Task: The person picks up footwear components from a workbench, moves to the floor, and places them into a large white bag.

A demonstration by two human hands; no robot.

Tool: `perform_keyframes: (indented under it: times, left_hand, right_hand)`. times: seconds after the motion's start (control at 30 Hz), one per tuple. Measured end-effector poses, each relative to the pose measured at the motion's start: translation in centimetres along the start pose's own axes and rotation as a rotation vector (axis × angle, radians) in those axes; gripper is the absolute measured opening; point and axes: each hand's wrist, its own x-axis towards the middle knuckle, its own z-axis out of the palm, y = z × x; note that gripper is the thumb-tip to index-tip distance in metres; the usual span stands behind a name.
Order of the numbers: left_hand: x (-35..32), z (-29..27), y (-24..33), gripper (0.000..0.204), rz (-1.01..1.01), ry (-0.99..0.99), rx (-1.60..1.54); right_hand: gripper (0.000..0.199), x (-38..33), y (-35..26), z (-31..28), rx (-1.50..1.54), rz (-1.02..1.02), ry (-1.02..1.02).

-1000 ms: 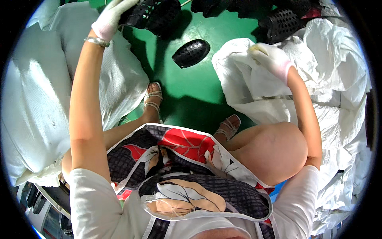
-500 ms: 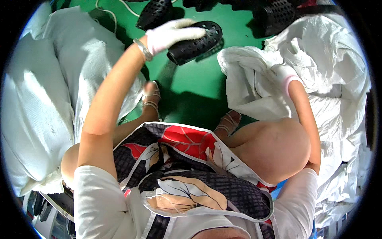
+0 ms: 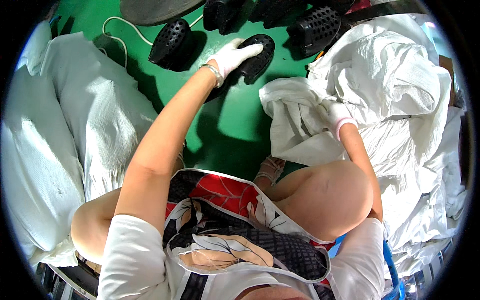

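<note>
My left hand [image 3: 231, 56], in a white glove, reaches out over the green floor. It is closed on a black clog [image 3: 262, 56] with rows of round holes, the thumb and fingers lying across its top. Whether the clog touches the floor I cannot tell. My right hand [image 3: 334, 114], gloved in white with a pink cuff, grips the folds of a crumpled white sack [image 3: 295, 132] at the right; its fingertips are partly hidden in the cloth. A similar black clog [image 3: 172, 42] stands on the floor to the left of my left hand.
Several more black perforated clogs [image 3: 317, 30] stand at the far edge of the green floor [image 3: 225, 130]. A dark round base [image 3: 160, 9] and a pale cable [image 3: 122, 20] lie at the far left. Full white sacks [image 3: 105, 115] rise close on my left.
My left hand has moved the clog farther from me, and its rounded end now points away. The whole view has shifted, showing more clogs and the round base. My right hand stays on the sack.
</note>
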Motion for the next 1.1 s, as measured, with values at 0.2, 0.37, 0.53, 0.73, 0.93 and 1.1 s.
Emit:
perform_keyframes:
  times: [0.2,0.37,0.53,0.73,0.93,1.1]
  left_hand:
    - [4.5,1.6,-2.2,0.083,0.012,0.13,0.173]
    - [5.7,2.2,-2.2,0.087,0.069,0.421,1.015]
    - [3.2,0.4,-0.9,0.052,0.447,0.42,0.904]
    - [-5.1,11.0,5.9,0.053,0.726,0.146,0.529]
    - [-2.7,19.3,7.8,0.069,0.751,-0.177,0.173]
    - [-3.5,17.4,12.7,0.031,0.176,-0.113,0.096]
  right_hand:
    - [0.025,-1.4,-1.1,0.1,0.149,0.006,0.07]
    - [0.026,-6.1,-4.1,-4.0,0.455,-0.127,0.103]
    - [0.022,-13.6,-4.1,-11.9,1.11,-0.059,0.072]
    - [0.033,-11.7,6.6,-10.8,0.719,0.354,0.722]
    - [0.035,-6.0,1.0,-11.8,0.722,0.087,0.388]
    - [0.03,-8.6,-1.9,-13.3,1.058,-0.13,0.304]
